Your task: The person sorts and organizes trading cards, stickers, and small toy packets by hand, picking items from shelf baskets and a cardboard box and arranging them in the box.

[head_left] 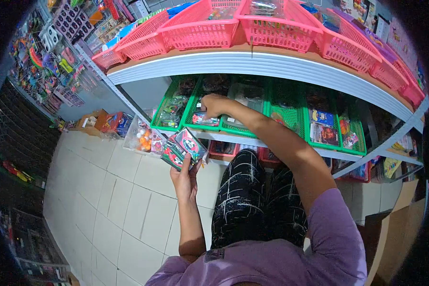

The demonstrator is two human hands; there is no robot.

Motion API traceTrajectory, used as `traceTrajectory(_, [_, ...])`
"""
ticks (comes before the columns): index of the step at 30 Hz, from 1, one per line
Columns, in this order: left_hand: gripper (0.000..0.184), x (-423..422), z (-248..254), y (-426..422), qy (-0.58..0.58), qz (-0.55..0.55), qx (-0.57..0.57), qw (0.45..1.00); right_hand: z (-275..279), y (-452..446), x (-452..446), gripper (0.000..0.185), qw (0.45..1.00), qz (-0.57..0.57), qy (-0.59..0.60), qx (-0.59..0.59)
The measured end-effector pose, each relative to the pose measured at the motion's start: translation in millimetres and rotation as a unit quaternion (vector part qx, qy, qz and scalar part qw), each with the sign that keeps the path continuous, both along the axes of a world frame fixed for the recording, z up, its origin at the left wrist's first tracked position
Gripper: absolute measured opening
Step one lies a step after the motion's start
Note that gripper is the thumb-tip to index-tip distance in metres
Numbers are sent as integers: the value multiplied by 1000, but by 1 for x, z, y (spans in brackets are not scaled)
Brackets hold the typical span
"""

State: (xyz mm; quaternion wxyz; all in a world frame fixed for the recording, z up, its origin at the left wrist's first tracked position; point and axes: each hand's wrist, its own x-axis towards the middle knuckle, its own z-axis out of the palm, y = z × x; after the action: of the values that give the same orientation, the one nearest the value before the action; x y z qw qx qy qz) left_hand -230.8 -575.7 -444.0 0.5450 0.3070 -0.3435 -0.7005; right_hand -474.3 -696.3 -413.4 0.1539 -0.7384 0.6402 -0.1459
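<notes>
My left hand (186,177) is closed around flat packs (182,148) in dark green and black with a red-and-white round print like a poker chip; clear plastic shows at their edge. The thumb lies across their front. My right hand (215,106) reaches over a green basket (213,127) on the lower shelf, its fingers curled down. Just under it lies a small colourful packet (204,118); whether the fingers grip anything is hidden. Beside it, another green basket (168,125) holds clear plastic packets (172,112).
Pink baskets (198,37) line the upper shelf (252,59) above my hands. More green baskets (321,144) stand to the right. A clear bin (138,138) with orange and white items sits left on the tiled floor (128,205). An open cardboard box (398,229) is at my right.
</notes>
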Motion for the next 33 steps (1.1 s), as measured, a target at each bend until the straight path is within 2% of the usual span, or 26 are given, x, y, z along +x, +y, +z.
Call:
traceTrajectory(3, [23, 0, 6, 3, -4, 1, 1, 1000, 10, 5, 2, 31, 998, -17, -51, -31])
traceTrajectory(7, [31, 2, -3, -2, -20, -23, -16, 999, 16, 24, 11, 31, 999, -37, 35, -19])
traceTrajectory(10, [29, -4, -1, -5, -19, -9, -22, 1000, 20, 34, 19, 32, 987, -94, 17, -128])
traceTrajectory(11, [29, -6, -4, -9, -23, 3, -20, 1000, 24, 34, 20, 37, 984, -83, -17, -156])
traceTrajectory(14, [26, -12, 0, -18, -23, 35, -13, 999, 37, 31, 27, 41, 967, 7, -241, -81])
traceTrajectory(15, [25, -16, 3, -20, -20, 43, -10, 999, 57, 48, 35, 40, 927, 13, -369, 60])
traceTrajectory(19, [26, -30, 7, -31, -4, 47, -29, 998, 48, 50, 39, 31, 933, 126, -335, 44])
traceTrajectory(23, [27, -28, 6, -32, -7, 53, -36, 998, 55, 39, 25, 29, 948, 40, -316, 5])
traceTrajectory(28, [22, -11, 3, -24, 2, 66, 3, 998, 42, 8, -24, 46, 947, -94, -195, -236])
traceTrajectory(30, [22, -5, -2, -23, -15, 60, 12, 998, 38, 3, -32, 49, 958, -135, -114, -228])
traceTrajectory(31, [21, -3, -1, -21, -26, 59, 15, 998, 31, -3, -36, 47, 972, -146, -59, -176])
traceTrajectory(33, [21, -1, 1, -20, -43, 61, 20, 997, 5, -7, -41, 39, 972, -130, 19, -195])
